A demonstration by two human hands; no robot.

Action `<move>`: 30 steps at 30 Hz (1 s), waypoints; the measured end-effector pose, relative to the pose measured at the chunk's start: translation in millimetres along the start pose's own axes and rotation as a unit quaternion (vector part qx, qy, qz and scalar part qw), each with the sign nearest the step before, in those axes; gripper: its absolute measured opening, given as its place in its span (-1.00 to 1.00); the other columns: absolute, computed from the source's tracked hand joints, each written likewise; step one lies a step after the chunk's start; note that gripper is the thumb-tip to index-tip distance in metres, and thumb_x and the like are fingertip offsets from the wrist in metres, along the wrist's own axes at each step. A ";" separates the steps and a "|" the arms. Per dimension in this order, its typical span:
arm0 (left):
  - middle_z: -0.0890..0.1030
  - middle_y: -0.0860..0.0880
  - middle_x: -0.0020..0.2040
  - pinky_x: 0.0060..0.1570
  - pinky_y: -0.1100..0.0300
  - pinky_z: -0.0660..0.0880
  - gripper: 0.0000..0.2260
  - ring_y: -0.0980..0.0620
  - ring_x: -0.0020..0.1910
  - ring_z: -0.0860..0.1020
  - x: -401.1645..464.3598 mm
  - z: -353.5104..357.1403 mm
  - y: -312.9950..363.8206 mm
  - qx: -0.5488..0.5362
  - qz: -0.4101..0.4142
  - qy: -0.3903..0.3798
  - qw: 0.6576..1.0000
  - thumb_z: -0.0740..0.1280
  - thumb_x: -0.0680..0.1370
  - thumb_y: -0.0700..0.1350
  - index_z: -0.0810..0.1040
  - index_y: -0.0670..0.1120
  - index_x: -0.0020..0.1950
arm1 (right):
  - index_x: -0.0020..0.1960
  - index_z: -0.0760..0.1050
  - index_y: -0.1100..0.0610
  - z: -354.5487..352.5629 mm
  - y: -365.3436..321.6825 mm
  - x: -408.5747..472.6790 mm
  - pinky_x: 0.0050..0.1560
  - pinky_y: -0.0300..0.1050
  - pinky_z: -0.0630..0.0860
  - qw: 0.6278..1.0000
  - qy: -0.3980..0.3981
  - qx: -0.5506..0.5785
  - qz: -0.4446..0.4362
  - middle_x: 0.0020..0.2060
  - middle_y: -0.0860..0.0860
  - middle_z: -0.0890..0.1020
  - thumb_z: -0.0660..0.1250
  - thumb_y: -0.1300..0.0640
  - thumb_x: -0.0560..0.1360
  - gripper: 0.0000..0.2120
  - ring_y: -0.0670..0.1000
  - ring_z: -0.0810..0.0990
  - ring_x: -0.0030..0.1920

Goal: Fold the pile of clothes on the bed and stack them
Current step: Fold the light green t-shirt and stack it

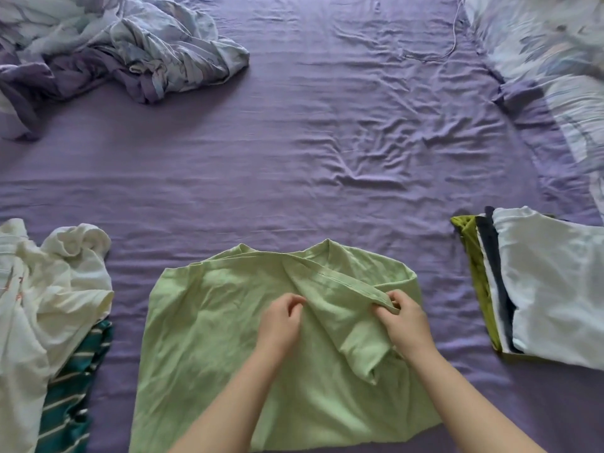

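The green shirt (228,338) lies flat on the near middle of the bed (294,158). The right hand (405,322) pinches its folded-in sleeve hem; the left hand (281,322) rests curled on the cloth, pinching a fold. Light, limp fabric: best held at hems and corners.

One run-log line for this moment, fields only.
step: folding light green shirt | right hand: pinches sleeve hem, folded inward | left hand: on shirt, grip unclear | folded stack: right | unfolded pile: left

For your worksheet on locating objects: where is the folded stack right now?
The folded stack lies at the right edge of the head view, on the purple sheet, right of the green shirt.
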State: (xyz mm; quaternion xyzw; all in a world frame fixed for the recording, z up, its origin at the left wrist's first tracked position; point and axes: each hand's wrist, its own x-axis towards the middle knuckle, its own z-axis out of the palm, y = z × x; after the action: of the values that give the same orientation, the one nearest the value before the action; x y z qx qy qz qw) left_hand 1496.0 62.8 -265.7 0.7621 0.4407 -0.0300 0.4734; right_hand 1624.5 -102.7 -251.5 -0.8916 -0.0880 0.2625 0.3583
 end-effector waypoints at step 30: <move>0.46 0.00 0.26 0.35 -0.13 0.34 -0.73 -0.07 0.33 0.43 -83.0 127.7 32.4 -0.220 -0.018 -0.092 0.971 0.21 0.60 -0.29 0.55 -0.11 0.25 | 0.06 0.59 -0.04 -23.1 103.1 -90.2 0.20 -0.09 0.24 0.982 0.022 -0.182 0.040 -0.15 -0.05 0.63 0.34 -0.14 0.49 -0.77 0.00 0.52 0.06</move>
State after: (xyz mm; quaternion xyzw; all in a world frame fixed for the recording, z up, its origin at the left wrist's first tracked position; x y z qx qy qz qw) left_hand 1515.6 -91.5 -275.0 0.6248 0.4051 -0.0105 0.6674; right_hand 1557.1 -222.6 -271.6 -0.9504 -0.0909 0.2360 0.1812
